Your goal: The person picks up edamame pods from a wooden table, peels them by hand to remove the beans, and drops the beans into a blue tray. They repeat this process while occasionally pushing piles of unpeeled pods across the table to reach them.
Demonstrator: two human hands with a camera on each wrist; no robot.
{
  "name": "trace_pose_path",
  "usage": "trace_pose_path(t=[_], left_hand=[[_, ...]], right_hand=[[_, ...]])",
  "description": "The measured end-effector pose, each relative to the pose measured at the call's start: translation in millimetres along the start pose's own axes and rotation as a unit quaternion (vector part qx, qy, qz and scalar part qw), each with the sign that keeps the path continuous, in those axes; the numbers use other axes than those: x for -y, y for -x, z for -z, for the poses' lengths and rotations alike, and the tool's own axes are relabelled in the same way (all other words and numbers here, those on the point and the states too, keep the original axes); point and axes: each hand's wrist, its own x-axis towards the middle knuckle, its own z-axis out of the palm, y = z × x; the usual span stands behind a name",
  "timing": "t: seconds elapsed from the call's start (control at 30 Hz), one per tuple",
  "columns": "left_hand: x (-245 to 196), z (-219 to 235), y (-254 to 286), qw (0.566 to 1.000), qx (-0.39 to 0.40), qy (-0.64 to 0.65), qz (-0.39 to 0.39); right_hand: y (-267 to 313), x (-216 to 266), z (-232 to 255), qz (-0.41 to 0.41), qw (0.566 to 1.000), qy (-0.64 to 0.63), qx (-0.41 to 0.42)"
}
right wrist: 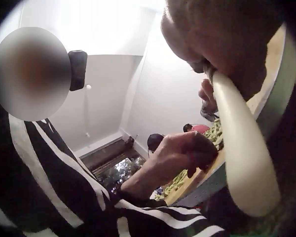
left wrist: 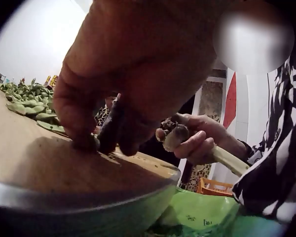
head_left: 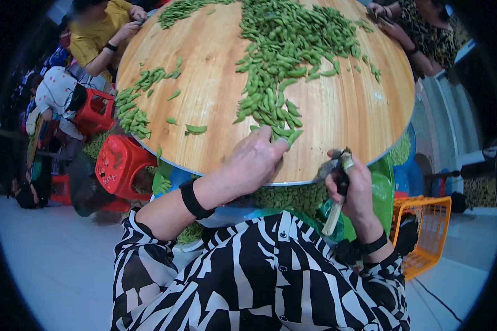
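Observation:
At the near end of a heap of green soybean pods (head_left: 292, 49), my left hand (head_left: 257, 157) bends over the tabletop and its fingertips pinch at a pod (head_left: 295, 136). The left wrist view has these fingers curled down close to the wood, with a bit of green between the tips. My right hand (head_left: 356, 185) grips a tool with a long pale rounded handle (right wrist: 244, 148), just off the table's near edge. A dark and greyish part of the tool (head_left: 331, 168) juts out by the thumb; its working end is mostly hidden by the fingers.
The round wooden table (head_left: 204, 110) has a metal-edged rim. Loose pods (head_left: 132, 113) lie at its left side. Two people work across the table. Red stools (head_left: 121, 165) stand at left, an orange crate (head_left: 425, 231) at right. A green basin (head_left: 384, 190) and more beans sit below the edge.

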Motion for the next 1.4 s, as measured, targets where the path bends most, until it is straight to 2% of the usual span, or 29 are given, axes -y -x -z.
trace_pose_path(t=[0.07, 0.13, 0.2, 0.23, 0.27, 0.3, 0.33, 0.4, 0.47, 0.53, 0.57, 0.67, 0.73, 0.93, 1.03, 1.2, 1.4], left_hand=[[-3, -2, -2, 1.000, 0.011, -0.003, 0.008], [-1, -4, -3, 0.999, -0.031, 0.028, 0.015], [-4, -1, -3, 0.998, -0.039, 0.048, 0.023], [-6, 2, -2, 0.982, -0.014, 0.154, 0.111], [-7, 4, -1, 0.946, 0.012, 0.256, 0.199], [-7, 6, -1, 0.900, 0.010, 0.381, 0.212], [-10, 8, -1, 0.900, 0.009, 0.381, 0.212], [-20, 11, -1, 0.800, -0.020, 0.557, 0.221], [-24, 10, 3, 0.795, -0.010, 0.566, 0.217], [-28, 10, 3, 0.727, -0.019, 0.646, 0.231], [-27, 9, 4, 0.741, -0.031, 0.631, 0.228], [-24, 3, 6, 0.745, -0.063, 0.629, 0.213], [-23, 5, 7, 0.738, -0.064, 0.638, 0.210], [-22, 5, 14, 0.716, -0.089, 0.663, 0.202], [-22, 1, 18, 0.713, -0.113, 0.671, 0.170], [-24, 5, 21, 0.742, -0.129, 0.646, 0.126], [-22, 6, 19, 0.734, -0.112, 0.657, 0.129]], right_hand=[[1, 0, 5, 0.027, 0.999, -0.035, 0.005], [4, 2, 6, 0.032, 0.999, -0.042, 0.002], [7, 5, 6, 0.036, 0.998, -0.045, 0.004], [8, 6, 5, 0.020, 0.999, -0.014, 0.033], [8, 6, 4, 0.003, 0.998, 0.017, 0.063], [8, 2, 2, -0.010, 0.996, 0.034, 0.082], [9, -2, -2, -0.014, 0.994, 0.057, 0.095], [11, -3, -18, -0.004, 0.992, 0.070, 0.105], [9, -2, -24, -0.033, 0.989, 0.043, 0.137], [8, -1, -31, -0.034, 0.986, 0.018, 0.164], [7, -2, -34, -0.032, 0.985, 0.021, 0.166], [8, -9, -39, -0.025, 0.985, -0.007, 0.173], [5, -17, -41, 0.001, 0.983, -0.020, 0.180], [7, -10, -50, 0.003, 0.985, -0.006, 0.174], [10, -10, -53, 0.007, 0.986, 0.002, 0.166], [12, -8, -56, 0.005, 0.990, 0.013, 0.143], [10, -8, -52, 0.065, 0.980, 0.144, 0.121]])
